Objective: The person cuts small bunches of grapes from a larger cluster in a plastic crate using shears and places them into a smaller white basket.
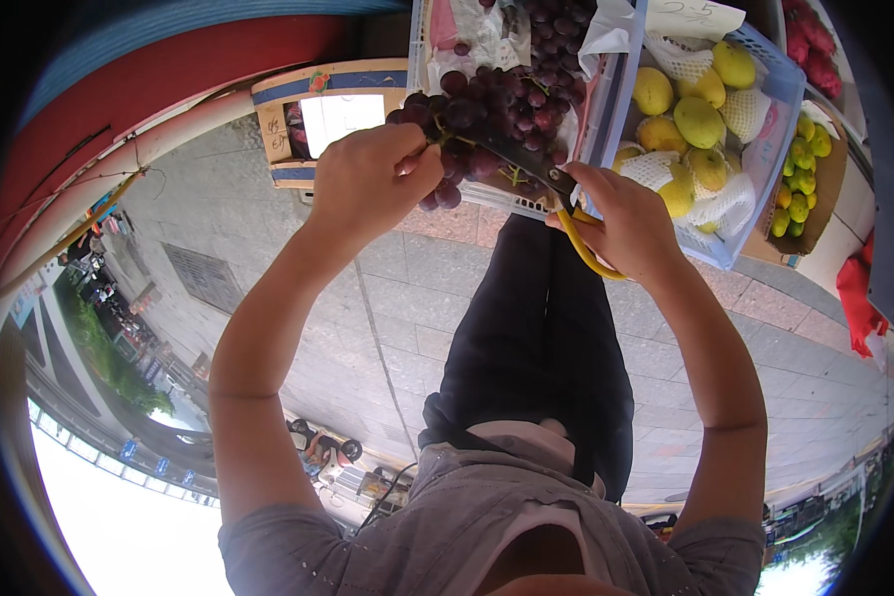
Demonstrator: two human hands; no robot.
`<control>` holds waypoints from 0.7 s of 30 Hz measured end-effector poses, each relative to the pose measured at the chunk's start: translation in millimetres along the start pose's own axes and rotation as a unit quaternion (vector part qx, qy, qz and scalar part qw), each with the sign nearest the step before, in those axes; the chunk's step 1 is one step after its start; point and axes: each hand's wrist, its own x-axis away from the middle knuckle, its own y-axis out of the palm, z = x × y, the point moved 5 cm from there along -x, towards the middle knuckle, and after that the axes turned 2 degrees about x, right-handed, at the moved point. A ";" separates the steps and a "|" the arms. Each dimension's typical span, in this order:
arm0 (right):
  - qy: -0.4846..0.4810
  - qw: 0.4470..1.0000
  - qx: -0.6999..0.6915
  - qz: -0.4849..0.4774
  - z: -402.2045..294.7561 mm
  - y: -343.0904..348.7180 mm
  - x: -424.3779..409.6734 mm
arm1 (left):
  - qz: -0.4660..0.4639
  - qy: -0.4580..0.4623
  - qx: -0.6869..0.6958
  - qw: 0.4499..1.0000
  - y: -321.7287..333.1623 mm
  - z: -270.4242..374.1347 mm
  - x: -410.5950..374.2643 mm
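My left hand [376,175] pinches the stem of a bunch of dark red grapes [465,115] over the near left corner of a plastic crate [492,200]. In my right hand [626,220] is a pair of scissors [588,242] with yellow handles and dark blades. The blades point up and left, over the grapes, and their tips lie near the stem by my left fingers. Whether the blades are apart is hard to tell. More grapes lie behind in the crate, on paper and wrapping.
Right of the grapes stands a light blue crate [793,112] of yellow-green pears [699,123], some in white foam nets. Beyond it is a cardboard box [834,175] of small green-yellow fruit. A cardboard carton [268,130] stands at the left, on tiled paving. A red bag [857,298] hangs far right.
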 end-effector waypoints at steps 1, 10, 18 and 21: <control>-0.002 1.000 0.001 -0.002 2.1 0.9 1.1 | 0.003 0.007 0.006 1.000 0.2 0.8 0.2; -0.024 0.999 0.038 -0.015 16.5 -17.4 6.9 | -0.013 0.008 -0.030 0.999 -3.9 1.4 4.0; 0.238 0.958 -0.142 0.073 54.0 -12.9 47.2 | -0.136 -0.261 0.240 0.925 7.7 -33.7 -3.8; 0.274 0.936 -0.198 0.101 51.3 -2.1 61.6 | -0.238 -0.377 0.392 0.805 5.7 -36.4 -3.3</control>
